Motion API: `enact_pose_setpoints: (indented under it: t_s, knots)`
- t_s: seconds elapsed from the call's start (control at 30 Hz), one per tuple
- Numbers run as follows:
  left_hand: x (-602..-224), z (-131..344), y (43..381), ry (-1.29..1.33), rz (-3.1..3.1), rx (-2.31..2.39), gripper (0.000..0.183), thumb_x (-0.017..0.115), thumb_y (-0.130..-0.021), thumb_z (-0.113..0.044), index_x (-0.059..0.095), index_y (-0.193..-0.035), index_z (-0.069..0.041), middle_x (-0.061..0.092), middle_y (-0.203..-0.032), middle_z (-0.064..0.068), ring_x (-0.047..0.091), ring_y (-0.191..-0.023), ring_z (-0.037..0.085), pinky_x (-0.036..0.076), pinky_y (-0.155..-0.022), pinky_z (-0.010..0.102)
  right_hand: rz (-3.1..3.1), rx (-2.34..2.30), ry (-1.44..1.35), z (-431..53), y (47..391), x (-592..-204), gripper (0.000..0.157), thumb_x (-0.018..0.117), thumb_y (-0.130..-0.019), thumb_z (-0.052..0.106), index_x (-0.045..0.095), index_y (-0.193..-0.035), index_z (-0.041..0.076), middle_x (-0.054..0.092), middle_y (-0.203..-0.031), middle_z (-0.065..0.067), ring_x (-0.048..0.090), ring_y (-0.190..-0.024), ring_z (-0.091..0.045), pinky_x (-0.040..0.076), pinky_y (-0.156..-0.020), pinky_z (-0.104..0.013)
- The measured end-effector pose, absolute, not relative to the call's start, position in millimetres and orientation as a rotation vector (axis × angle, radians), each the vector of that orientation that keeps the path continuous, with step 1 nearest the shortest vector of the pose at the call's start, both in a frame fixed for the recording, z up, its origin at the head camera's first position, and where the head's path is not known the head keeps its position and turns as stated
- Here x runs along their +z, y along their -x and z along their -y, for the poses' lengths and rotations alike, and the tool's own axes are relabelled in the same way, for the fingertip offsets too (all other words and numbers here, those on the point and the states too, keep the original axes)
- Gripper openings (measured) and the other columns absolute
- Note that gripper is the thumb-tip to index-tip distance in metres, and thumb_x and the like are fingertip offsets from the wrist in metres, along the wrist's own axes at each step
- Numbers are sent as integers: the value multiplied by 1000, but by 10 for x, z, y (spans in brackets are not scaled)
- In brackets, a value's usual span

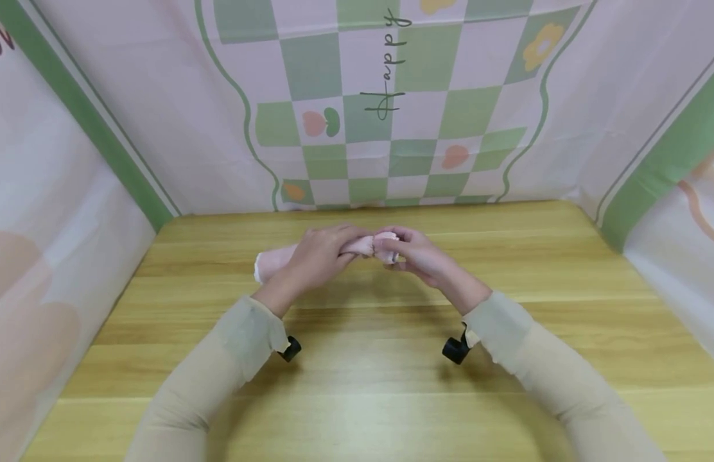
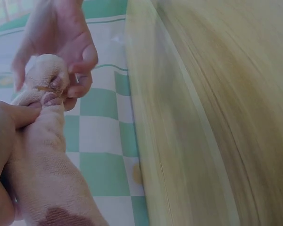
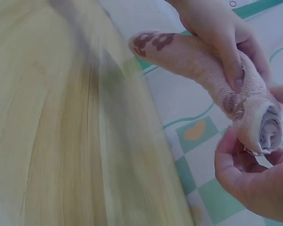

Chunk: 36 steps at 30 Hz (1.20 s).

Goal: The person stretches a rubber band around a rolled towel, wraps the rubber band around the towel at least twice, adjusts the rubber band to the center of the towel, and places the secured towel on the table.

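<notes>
A pale pink towel (image 1: 274,261), rolled into a long tube, is held in both hands above the far half of the table. My left hand (image 1: 318,255) grips the roll around its middle, thumb along the side. At the roll's right end, my right hand (image 1: 424,258) holds the short tip between thumb and fingers. Just before that tip the towel is cinched into a narrow neck, where a thin brownish band (image 2: 42,88) shows in the left wrist view. The right wrist view shows the tip's spiral end (image 3: 270,132) and a dark red print (image 3: 153,41) near the other end.
The wooden table (image 1: 357,359) reaches to a hanging cloth (image 1: 368,154) with green and white checks at the back. More printed cloth hangs at the left and right sides. A black wrist camera (image 1: 456,350) sticks out below each sleeve.
</notes>
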<state>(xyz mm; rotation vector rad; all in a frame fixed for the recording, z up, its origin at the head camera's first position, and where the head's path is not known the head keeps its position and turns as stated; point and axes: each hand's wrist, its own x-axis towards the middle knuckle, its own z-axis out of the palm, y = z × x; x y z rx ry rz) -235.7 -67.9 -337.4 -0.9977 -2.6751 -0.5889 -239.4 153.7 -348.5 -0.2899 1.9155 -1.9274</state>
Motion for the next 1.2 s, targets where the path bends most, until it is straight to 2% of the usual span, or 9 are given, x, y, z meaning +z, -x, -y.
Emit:
enact_pose_setpoints:
  t_s: [0.17, 0.4, 0.63, 0.73, 1.0, 1.1, 1.2]
  knots:
    - [-3389, 697, 2378, 999, 2647, -620, 33, 70, -100, -30, 68, -129, -16, 68, -131, 2, 68, -112, 26, 53, -88, 48, -1924, -1918, 345, -1573, 2384, -3484, 35, 56, -101, 4, 42, -133, -2, 43, -128, -18, 54, -108, -22, 55, -90, -35]
    - [-3369, 745, 2416, 1036, 2681, -783, 33, 72, -99, -25, 68, -130, -16, 69, -129, 3, 66, -112, 23, 53, -94, 43, -2085, -1835, 555, -1633, 2359, -3472, 56, 67, -92, -5, 42, -142, -6, 49, -130, -21, 60, -108, -26, 57, -87, -33]
    - [-3368, 813, 2467, 1148, 2683, -956, 35, 75, -96, -26, 67, -128, -15, 68, -122, 1, 63, -102, 17, 53, -89, 37, -2181, -1839, 618, -1679, 2359, -3439, 42, 70, -94, -1, 58, -134, -7, 59, -123, -18, 64, -100, -26, 58, -86, -35]
    - [-3379, 813, 2467, 1165, 2689, -961, 37, 75, -96, -28, 65, -129, -15, 67, -123, 1, 62, -102, 16, 52, -88, 36, -2195, -1828, 610, -1700, 2370, -3443, 41, 71, -94, 1, 59, -132, -7, 62, -121, -16, 65, -100, -26, 58, -89, -38]
    - [-3398, 787, 2446, 1127, 2762, -990, 44, 76, -95, -32, 62, -134, -17, 65, -123, 0, 61, -100, 16, 52, -86, 37, -2196, -1850, 586, -1742, 2392, -3473, 40, 68, -95, -3, 57, -133, -10, 63, -120, -16, 64, -103, -25, 57, -88, -33]
    - [-3387, 811, 2437, 1096, 2800, -1001, 45, 72, -97, -38, 62, -137, -19, 65, -125, 0, 60, -99, 17, 51, -84, 38, -2186, -1853, 591, -1750, 2389, -3478, 39, 67, -96, -3, 57, -133, -11, 64, -120, -15, 65, -103, -26, 58, -89, -34]
    - [-3376, 834, 2432, 1071, 2819, -1006, 41, 62, -103, -42, 62, -137, -19, 65, -129, 0, 61, -105, 17, 51, -90, 39, -2172, -1866, 593, -1762, 2401, -3493, 40, 67, -96, -2, 57, -133, -11, 65, -118, -14, 66, -104, -26, 57, -90, -35]
